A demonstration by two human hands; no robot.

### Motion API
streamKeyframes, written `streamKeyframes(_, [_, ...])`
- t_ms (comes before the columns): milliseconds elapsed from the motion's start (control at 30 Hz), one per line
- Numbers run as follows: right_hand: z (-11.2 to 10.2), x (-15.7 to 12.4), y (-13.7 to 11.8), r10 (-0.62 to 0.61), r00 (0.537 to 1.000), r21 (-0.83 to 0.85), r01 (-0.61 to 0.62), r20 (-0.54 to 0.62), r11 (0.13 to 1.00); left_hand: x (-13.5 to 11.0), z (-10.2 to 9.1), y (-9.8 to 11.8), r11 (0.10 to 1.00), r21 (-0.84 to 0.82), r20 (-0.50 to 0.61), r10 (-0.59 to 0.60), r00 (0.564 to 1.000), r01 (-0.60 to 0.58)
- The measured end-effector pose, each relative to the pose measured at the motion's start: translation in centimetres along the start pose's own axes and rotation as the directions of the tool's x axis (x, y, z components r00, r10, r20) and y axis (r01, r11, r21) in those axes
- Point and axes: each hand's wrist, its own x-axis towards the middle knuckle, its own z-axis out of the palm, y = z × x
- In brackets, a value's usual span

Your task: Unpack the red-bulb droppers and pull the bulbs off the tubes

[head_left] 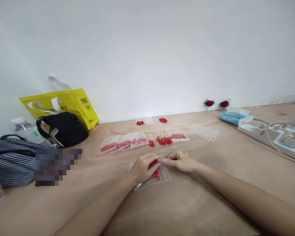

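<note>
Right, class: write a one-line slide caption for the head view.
Left hand and right hand at a clear bag with red balls, filled bags beyond.

I'm scanning the brown desk (162, 209) now: yellow tote bag (90, 114) and plastic bottle (28, 130) back left, filled zip bags (139, 141) mid-surface, loose red-tipped sticks (163, 141) among them, and, over right, blue tissue pack (232, 118) beside white power strip (267, 139)!

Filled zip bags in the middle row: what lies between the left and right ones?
Loose red-tipped stems lie between them, as the head view shows.
</note>
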Motion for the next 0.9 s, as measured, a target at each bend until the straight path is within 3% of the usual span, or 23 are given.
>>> streamKeyframes(300, [1.3, 0.2, -0.7, 0.021, 1.0, 0.027, -0.02, -0.004, 0.999, 0.2, -0.2, 0.2, 1.0, 0.025, 0.035, 0.013, 0.999, -0.014])
streamKeyframes(533, [1.6, 0.3, -0.3, 0.009, 1.0, 0.08, -0.007, -0.018, 0.997, 1.1, -0.1, -0.4, 0.976, 0.141, 0.14, 0.146, 0.979, -0.165])
streamKeyframes(767, [1.8, 0.5, -0.3, 0.04, 0.998, 0.091, -0.035, -0.052, 0.995, 2.1, -0.4, -0.5, 0.924, 0.149, 0.11, 0.337, 0.935, -0.351])
streamKeyframes(900, [1.9, 0.6, 0.0, 0.02, 0.998, 0.092, -0.014, -0.057, 0.996, 1.9, -0.6, -0.4, 0.916, 0.105, 0.078, 0.38, 0.922, -0.387])
